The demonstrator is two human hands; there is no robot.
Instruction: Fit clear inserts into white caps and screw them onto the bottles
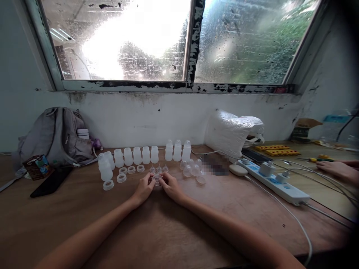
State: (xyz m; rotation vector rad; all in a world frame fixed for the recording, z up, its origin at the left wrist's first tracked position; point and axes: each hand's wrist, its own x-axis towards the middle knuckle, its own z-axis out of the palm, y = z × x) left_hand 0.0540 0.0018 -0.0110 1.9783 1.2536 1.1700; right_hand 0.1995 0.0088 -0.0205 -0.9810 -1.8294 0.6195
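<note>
My left hand [145, 188] and my right hand [171, 186] meet at the middle of the wooden table [84, 224], fingers pinched together on a small clear bottle nipple [157, 180]. Just beyond stand several translucent baby bottles [134, 155] in a row, with three capped ones [177, 150] to their right. White screw rings [122, 177] lie left of my hands. More clear nipples [158, 169] sit behind them. Clear caps [193, 170] lie to the right.
A grey backpack [53, 136] leans at the back left, with a carton [37, 166] and a black phone [52, 182] before it. A white bag [232, 130], a power strip [276, 183] with cables and another person's hand [335, 169] are at the right.
</note>
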